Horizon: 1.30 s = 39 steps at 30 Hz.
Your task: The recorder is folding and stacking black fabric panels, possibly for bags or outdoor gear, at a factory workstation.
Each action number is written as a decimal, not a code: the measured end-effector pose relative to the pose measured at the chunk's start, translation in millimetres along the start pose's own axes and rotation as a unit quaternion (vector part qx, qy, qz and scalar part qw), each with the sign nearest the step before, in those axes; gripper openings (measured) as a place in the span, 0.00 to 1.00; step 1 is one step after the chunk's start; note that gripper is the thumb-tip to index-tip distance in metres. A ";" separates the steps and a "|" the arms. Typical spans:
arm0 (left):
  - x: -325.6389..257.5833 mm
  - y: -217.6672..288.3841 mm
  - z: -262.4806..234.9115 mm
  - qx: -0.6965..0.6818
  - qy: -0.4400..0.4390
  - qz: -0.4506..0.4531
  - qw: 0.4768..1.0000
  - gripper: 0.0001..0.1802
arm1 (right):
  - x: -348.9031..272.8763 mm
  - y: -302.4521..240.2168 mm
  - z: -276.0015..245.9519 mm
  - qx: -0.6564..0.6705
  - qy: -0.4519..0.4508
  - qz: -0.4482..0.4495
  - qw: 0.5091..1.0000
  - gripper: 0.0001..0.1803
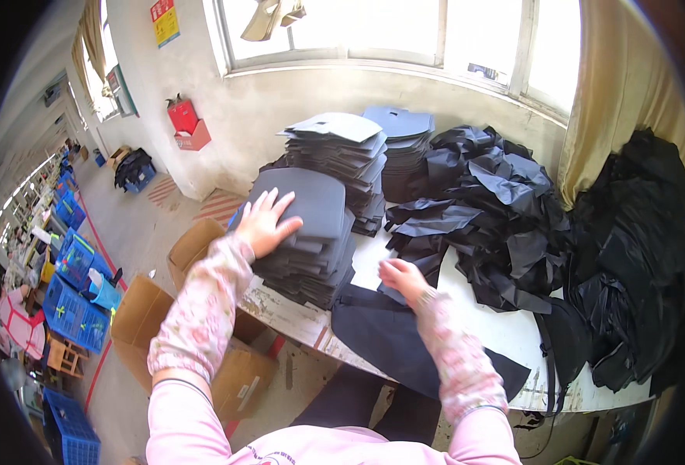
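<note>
The stack of dark grey, round-cornered flat sheets (315, 242) stands at the left end of the white desk (367, 262). My left hand (265, 225) rests on its top, fingers spread. My right hand (404, 280) is curled over a flat black panel (379, 324); whether it pinches anything, I cannot tell.

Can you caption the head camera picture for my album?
Left hand spread over a stack of dark sheets, right hand near a flat black piece on a white table.
</note>
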<state>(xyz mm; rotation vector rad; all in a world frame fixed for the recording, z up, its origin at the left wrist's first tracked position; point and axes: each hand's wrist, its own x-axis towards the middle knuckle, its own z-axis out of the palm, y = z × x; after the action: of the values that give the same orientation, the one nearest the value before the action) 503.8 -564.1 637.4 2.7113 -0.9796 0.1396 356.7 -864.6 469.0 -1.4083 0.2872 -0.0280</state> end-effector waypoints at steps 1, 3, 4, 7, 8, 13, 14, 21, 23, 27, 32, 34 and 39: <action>-5.1 8.3 10.8 -0.024 0.032 0.022 0.999 0.42 | 33.0 14.6 -3.6 -0.008 0.039 0.007 0.999 0.20; -24.4 1.7 19.0 -0.041 0.079 0.044 0.995 0.41 | 79.3 26.3 14.1 0.025 0.053 0.114 0.992 0.20; -28.2 17.7 15.2 -0.036 0.093 0.061 0.993 0.41 | 93.5 36.5 7.1 0.029 0.076 0.117 0.990 0.24; -57.0 -3.1 7.3 -0.024 0.097 0.049 0.994 0.41 | 118.6 34.6 53.6 -0.023 0.089 0.167 0.982 0.32; -59.3 -5.1 5.1 -0.027 0.102 0.057 0.993 0.41 | 124.8 33.5 56.0 -0.066 0.087 0.175 0.978 0.34; -56.8 -6.5 3.5 -0.045 0.105 0.071 0.991 0.41 | 146.5 44.9 44.8 -0.148 -0.001 0.202 0.968 0.38; -57.7 -7.6 2.7 -0.046 0.104 0.075 0.991 0.41 | 147.2 45.0 43.4 -0.186 -0.040 0.195 0.962 0.38; -108.2 -41.2 -3.2 -0.112 0.131 0.085 0.981 0.45 | 97.7 6.6 97.9 0.017 -0.106 0.130 0.986 0.33; -118.1 -45.9 4.1 -0.185 0.148 0.088 0.967 0.48 | 108.3 15.3 82.2 0.063 -0.145 0.155 0.975 0.37; -158.5 -63.9 -10.3 -0.280 0.122 0.027 0.952 0.58 | 103.6 -10.7 100.5 0.092 -0.234 0.148 0.956 0.43; -202.4 -43.2 -43.4 -0.190 -0.020 -0.151 0.970 0.58 | 73.6 -50.6 113.6 0.138 -0.313 0.170 0.924 0.44; -224.0 -51.5 -38.6 -0.304 -0.016 -0.181 0.935 0.56 | 61.6 -55.8 127.0 0.077 -0.326 0.080 0.939 0.44; -265.1 -39.0 -13.4 -0.548 0.081 -0.170 0.815 0.46 | 43.4 -79.8 140.4 -0.069 -0.311 -0.099 0.943 0.58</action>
<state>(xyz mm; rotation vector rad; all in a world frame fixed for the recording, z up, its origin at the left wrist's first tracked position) 324.9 -368.5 595.9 1.6871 -0.3004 -0.2086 440.6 -750.3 557.5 -1.5048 -0.3849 0.2735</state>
